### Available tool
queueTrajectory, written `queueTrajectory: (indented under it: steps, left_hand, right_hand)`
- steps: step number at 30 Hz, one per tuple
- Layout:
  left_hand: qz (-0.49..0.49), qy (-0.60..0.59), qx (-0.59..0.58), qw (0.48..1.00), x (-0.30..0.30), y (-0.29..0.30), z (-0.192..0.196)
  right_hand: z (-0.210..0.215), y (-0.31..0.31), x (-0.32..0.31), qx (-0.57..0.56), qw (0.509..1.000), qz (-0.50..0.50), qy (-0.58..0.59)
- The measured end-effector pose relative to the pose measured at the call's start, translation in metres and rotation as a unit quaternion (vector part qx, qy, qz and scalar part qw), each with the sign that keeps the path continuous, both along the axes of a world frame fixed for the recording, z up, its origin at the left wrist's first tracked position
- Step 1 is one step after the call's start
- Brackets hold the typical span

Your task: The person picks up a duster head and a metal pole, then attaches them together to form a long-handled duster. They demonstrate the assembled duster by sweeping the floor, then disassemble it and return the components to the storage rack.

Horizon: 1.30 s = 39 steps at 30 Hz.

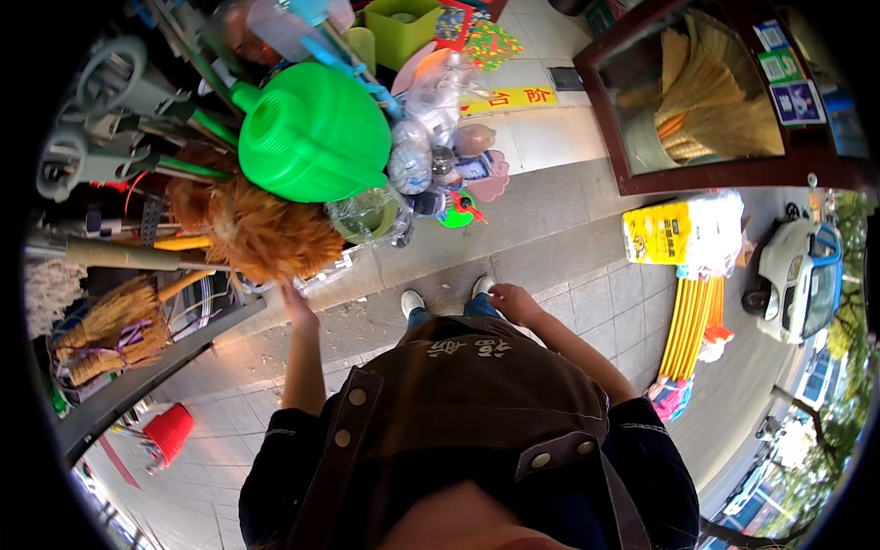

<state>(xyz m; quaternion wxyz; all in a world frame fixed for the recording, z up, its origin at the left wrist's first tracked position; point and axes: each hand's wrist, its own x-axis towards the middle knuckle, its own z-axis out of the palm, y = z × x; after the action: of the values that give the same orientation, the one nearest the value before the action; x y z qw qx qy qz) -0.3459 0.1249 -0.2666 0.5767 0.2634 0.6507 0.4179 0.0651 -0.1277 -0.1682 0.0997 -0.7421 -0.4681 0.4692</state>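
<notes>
My left hand [297,306] reaches up to the lower edge of a brown feather duster [266,234]. Its fingertips are blurred and partly lost against the feathers, so I cannot tell whether they grip it. A large green plastic watering can [316,133] sits just above the duster. Beside it is a greenish clear plastic container [365,215]. At my right side, my right hand [516,302] hangs by my jeans with loosely bent fingers and nothing visible in it.
Mops and long handles [119,252] crowd the left, with a straw broom [115,335] below. A red bucket [170,431] stands at lower left. To the right are a glass cabinet [701,96] of brooms, a yellow package [656,232], yellow poles [692,321] and a parked car [797,280]. A step edge crosses ahead.
</notes>
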Motion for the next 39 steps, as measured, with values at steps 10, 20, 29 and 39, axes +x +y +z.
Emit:
queueTrajectory:
  steps: [10,20,29,39]
  left_hand:
    - [-0.482,-0.363,0.014,0.797,0.311,-0.139,0.135]
    - [-0.656,0.168,0.453,0.58,0.539,-0.175,0.228]
    - [-0.377,-0.356,-0.199,0.832,0.606,-0.201,0.197]
    - [-0.311,0.627,0.303,0.647,0.517,0.037,0.163]
  right_hand:
    - [0.108,0.087,0.059,0.443,0.87,0.193,-0.093]
    - [0.052,-0.005,0.234,0.17,0.587,-0.505,0.61]
    - [0.112,-0.016,0.3,0.445,0.88,0.031,-0.159]
    - [-0.046,-0.1,0.377,-0.01,0.997,-0.068,0.029]
